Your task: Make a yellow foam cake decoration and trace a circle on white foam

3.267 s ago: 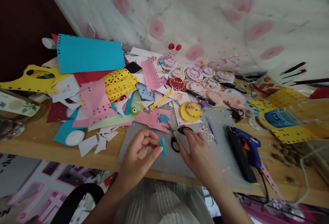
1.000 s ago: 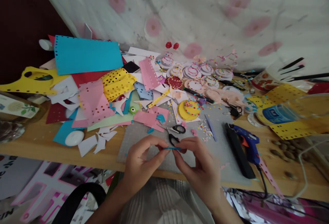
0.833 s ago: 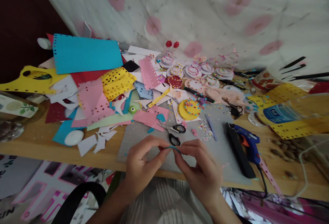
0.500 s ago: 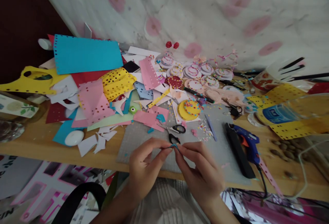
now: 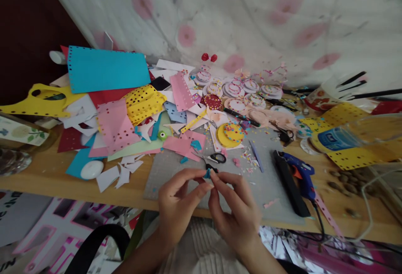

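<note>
Between the fingertips of both hands is a small blue piece [image 5: 207, 174], folded or curled, partly hidden by the fingers; it looks like paper or foam sheet. My left hand [image 5: 179, 202] pinches it from the left. From the other side my right hand [image 5: 235, 209] pinches it with thumb and forefinger. Just beyond the fingertips, scissors [image 5: 216, 158] with black handles lie on the grey cutting mat [image 5: 188, 194], one handle loop partly covered. Blue scraps [image 5: 196, 144] rest on pink sheet pieces [image 5: 176, 145] behind them.
Right of the mat lie a black bar [image 5: 290, 186] and a blue glue gun [image 5: 300, 169] with its cord. Yellow discs [image 5: 226, 135] with coloured dots sit behind the scissors. Punched sheets [image 5: 108, 71] pile up at left. A bottle [image 5: 351, 135] stands at right.
The blue piece has gone from a flat arc to a more folded, upright shape between the fingers. My right hand has shifted slightly left, closer to my left hand.
</note>
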Demonstrator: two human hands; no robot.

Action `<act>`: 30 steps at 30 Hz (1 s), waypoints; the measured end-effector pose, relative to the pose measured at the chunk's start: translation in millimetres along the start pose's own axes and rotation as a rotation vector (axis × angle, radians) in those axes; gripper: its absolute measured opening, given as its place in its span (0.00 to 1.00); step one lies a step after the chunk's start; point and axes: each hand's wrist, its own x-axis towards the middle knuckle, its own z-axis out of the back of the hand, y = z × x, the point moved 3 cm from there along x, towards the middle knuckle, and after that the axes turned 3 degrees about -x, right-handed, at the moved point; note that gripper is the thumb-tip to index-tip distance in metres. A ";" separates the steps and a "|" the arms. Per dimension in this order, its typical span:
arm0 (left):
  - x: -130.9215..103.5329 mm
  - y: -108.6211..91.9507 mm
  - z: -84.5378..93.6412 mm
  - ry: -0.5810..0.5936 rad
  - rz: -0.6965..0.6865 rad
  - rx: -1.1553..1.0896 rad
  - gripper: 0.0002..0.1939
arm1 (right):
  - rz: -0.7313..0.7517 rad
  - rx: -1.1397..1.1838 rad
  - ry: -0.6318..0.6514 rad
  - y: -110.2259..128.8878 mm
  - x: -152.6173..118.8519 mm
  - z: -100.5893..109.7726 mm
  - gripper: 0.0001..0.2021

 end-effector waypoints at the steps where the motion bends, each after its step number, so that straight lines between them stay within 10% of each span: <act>1: 0.5 -0.5 0.1 -0.005 0.004 0.000 0.09 | -0.006 0.025 0.014 -1.0 -0.9 -0.5 0.24; 8: 1.0 -9.3 8.9 0.195 -0.069 0.164 0.06 | -0.230 0.396 0.092 -14.8 5.9 13.2 0.12; 23: -24.8 -12.2 0.3 0.409 -0.101 0.217 0.07 | -0.174 0.305 0.028 8.8 -22.8 35.0 0.03; 30: -8.6 1.3 -5.5 0.378 -0.125 0.329 0.07 | -0.443 -0.187 0.105 -56.8 -31.1 70.3 0.29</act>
